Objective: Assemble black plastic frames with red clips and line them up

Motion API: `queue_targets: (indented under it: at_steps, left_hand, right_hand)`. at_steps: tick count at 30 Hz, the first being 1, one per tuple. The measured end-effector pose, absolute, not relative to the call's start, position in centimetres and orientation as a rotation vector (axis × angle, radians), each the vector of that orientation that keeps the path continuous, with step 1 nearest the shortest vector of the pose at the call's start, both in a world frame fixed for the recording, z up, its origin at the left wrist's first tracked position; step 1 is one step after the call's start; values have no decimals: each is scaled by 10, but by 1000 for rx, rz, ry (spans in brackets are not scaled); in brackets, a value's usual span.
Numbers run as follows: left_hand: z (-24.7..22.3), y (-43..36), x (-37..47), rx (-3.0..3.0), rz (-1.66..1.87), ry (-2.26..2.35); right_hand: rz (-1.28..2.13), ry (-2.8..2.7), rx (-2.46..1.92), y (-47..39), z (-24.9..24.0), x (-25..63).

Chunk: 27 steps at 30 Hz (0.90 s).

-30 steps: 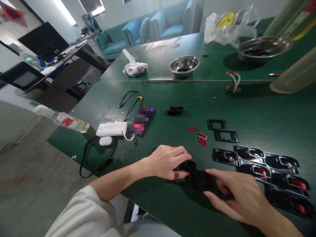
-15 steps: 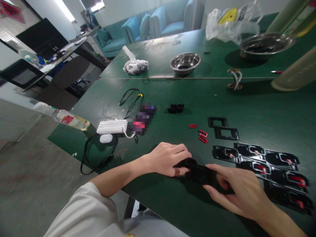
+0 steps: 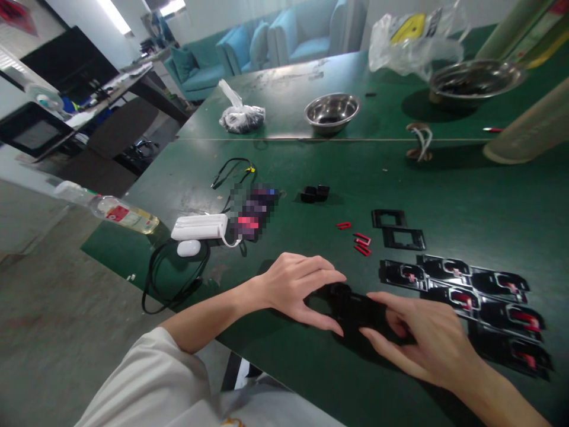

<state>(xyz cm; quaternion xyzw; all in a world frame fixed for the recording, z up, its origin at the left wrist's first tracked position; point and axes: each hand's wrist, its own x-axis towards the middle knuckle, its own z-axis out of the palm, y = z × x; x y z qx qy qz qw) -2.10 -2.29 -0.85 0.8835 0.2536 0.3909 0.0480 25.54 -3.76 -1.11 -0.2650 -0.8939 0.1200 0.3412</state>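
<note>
Above the near part of the green table, a black plastic part (image 3: 358,305) is gripped at its right end by my right hand (image 3: 429,341), thumb on the near side and fingers on the far side. My left hand (image 3: 300,290) is at its left end, thumb and fingers spread wide apart around it; whether the fingertips touch it is hard to see. To the right lie several black plates with red clips (image 3: 462,296) in rows. Beyond my hands are small red clips (image 3: 362,239) and two black square frames (image 3: 403,238).
Small black pieces (image 3: 315,193) lie farther back. On the left are a phone (image 3: 258,212), a white power bank (image 3: 200,226), cables and a tilted-looking bottle (image 3: 127,213). Steel bowls (image 3: 332,112), a knotted plastic bag (image 3: 242,117) and a tape roll (image 3: 419,142) stand beyond.
My left hand has opened, its thumb and fingers moving apart around the left end of the black part. My right hand keeps its hold.
</note>
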Motion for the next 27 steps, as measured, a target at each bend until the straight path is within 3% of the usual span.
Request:
queue_targets:
  at_steps: [21, 27]
  left_hand:
    - [-9, -26, -21, 2578, 1212, 742]
    - [-12, -23, -26, 2605, 943, 853]
  right_hand:
    - [280, -2332, -740, -42, -10, 253]
    - [310, -2320, -776, -43, -10, 257]
